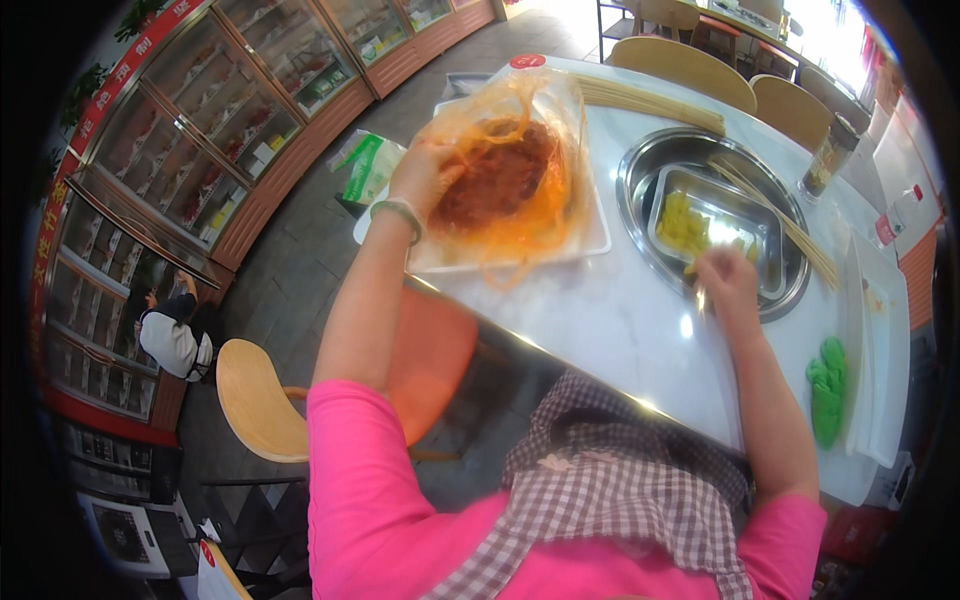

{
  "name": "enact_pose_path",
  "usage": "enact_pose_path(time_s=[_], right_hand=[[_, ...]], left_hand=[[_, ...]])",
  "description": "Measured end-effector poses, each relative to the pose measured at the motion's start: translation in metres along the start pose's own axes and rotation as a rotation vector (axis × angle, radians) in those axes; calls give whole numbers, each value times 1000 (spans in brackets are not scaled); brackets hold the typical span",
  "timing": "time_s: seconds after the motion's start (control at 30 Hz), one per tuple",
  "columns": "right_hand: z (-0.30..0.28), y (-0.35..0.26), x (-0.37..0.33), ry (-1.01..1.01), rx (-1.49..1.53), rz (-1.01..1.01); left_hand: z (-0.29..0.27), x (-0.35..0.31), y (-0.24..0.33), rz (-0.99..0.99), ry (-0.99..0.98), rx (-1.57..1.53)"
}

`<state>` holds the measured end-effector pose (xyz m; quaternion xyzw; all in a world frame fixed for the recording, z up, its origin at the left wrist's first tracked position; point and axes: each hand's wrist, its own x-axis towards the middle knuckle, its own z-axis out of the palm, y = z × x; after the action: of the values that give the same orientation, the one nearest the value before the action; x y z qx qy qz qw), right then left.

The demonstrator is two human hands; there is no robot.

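Note:
My left hand (424, 178) is closed on the left edge of a thin orange plastic bag (569, 190), its fingertips partly hidden by the plastic. Dark red-brown, wet-looking meat pieces (500, 180) fill the bag, which lies spread over a white tray (590, 240). Over the near rim of a round steel basin (632, 228), my right hand (728, 282) pinches what looks like a bamboo skewer (701, 298), its pale end showing under the fingers; motion blurs them. In the basin sits a rectangular steel pan (770, 265) with yellow pieces (682, 222).
Loose bamboo skewers (775, 215) rest across the basin; a thick bundle of skewers (650, 103) lies behind. At right are green gloves (827, 392), white trays (880, 370), a bottle (897, 215) and a jar (830, 158). A person (172, 335) crouches by the glass-door coolers (210, 110).

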<state>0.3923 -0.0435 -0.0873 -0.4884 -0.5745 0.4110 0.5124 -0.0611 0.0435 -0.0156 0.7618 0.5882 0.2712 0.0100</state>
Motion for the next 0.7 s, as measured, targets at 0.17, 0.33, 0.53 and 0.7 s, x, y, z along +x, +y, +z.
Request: enact_pose_path(time_s=[0.17, 0.33, 0.53, 0.7], right_hand=[[0, -1, 0, 2, 7, 6], [1, -5, -1, 8, -18, 1], [1, -4, 0, 5, -7, 13], [0, -4, -1, 9, -19, 20]], left_hand=[[-8, 2, 3, -27, -80, -91], [-9, 5, 3, -97, -139, -113], [7, 8, -11, -196, 8, -271], [6, 8, -22, -256, 69, -599]])
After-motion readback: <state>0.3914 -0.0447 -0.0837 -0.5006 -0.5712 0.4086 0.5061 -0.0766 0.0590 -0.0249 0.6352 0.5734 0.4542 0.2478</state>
